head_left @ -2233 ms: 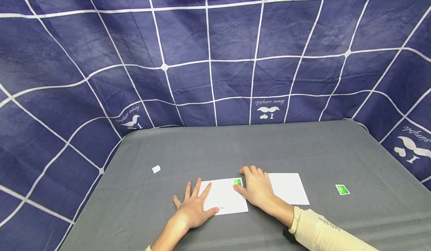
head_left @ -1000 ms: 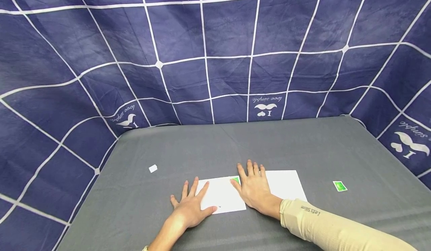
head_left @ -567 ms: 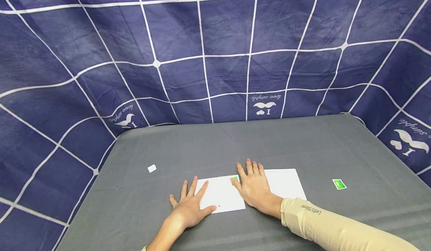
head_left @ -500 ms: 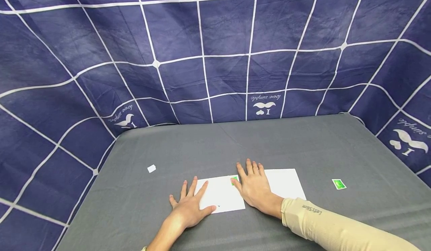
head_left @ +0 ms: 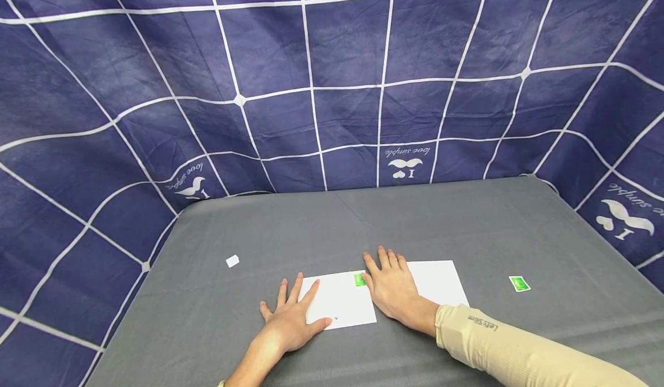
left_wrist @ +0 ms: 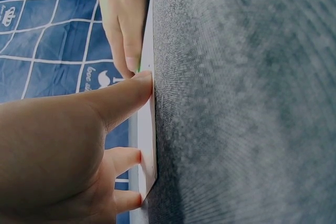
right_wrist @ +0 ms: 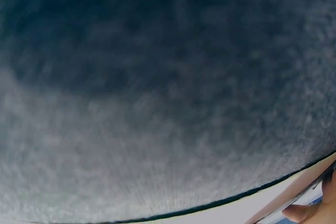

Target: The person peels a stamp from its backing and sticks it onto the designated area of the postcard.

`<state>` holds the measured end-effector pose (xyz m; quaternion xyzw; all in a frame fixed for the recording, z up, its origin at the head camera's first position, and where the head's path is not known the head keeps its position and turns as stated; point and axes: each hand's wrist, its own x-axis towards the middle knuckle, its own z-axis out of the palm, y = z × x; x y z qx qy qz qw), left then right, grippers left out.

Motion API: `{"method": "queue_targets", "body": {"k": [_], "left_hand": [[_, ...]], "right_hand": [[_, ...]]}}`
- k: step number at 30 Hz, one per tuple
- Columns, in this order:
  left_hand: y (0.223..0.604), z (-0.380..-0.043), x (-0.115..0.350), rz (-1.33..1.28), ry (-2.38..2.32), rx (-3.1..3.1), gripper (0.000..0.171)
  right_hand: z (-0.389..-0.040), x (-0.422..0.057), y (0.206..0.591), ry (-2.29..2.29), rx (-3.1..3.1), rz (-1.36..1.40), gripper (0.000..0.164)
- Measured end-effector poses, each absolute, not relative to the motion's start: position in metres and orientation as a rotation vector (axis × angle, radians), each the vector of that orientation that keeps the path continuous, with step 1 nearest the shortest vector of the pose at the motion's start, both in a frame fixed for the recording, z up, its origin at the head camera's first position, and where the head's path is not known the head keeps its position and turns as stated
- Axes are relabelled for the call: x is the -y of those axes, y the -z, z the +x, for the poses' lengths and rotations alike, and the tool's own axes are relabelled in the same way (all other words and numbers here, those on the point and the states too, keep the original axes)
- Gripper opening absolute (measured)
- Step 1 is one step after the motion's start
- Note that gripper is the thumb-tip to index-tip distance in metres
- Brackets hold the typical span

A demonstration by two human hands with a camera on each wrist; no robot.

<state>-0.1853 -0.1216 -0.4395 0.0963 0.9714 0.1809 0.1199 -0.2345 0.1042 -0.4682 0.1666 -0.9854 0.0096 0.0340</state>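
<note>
In the head view a white envelope (head_left: 339, 300) lies on the grey cloth, a green stamp (head_left: 359, 280) at its upper right corner and a small dark mark near its lower edge. My left hand (head_left: 290, 320) rests with spread fingers over the envelope's left end; in the left wrist view its thumb (left_wrist: 131, 90) touches the envelope's near edge. Flat at the right edge lies my right hand (head_left: 393, 286), thumb tip right beside the stamp. It partly covers a second white envelope (head_left: 438, 283). The right wrist view shows mostly cloth.
A loose green stamp with a white border (head_left: 519, 284) lies to the right. Over on the left is a small white paper piece (head_left: 232, 260). A grey cloth (head_left: 311, 231) covers the table, and a blue checked curtain (head_left: 347, 116) hangs behind and at both sides.
My right hand's fingers, bent at first, have straightened and flattened. Its thumb has slid right, off the stamp, uncovering more of it. My left hand keeps its place on the envelope.
</note>
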Motion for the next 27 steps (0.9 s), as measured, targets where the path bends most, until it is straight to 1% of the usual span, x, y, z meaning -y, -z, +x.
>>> {"method": "queue_targets", "body": {"k": [4, 11, 14, 27], "left_hand": [[0.440, -0.185, 0.122, 0.285, -0.538, -2.838, 0.078], [0.439, -0.185, 0.121, 0.282, -0.521, -2.833, 0.078], [0.439, -0.184, 0.121, 0.282, -0.524, -2.831, 0.078], [0.439, -0.184, 0.122, 0.284, -0.520, -2.839, 0.078]], "right_hand": [[-0.236, -0.104, 0.468, -0.041, 2.997, 0.510, 0.048], [-0.240, -0.092, 0.465, 0.021, 3.014, 0.415, 0.061], [-0.241, -0.088, 0.466, 0.087, 3.021, 0.404, 0.063], [-0.243, -0.090, 0.468, 0.096, 2.935, 0.441, 0.051]]}}
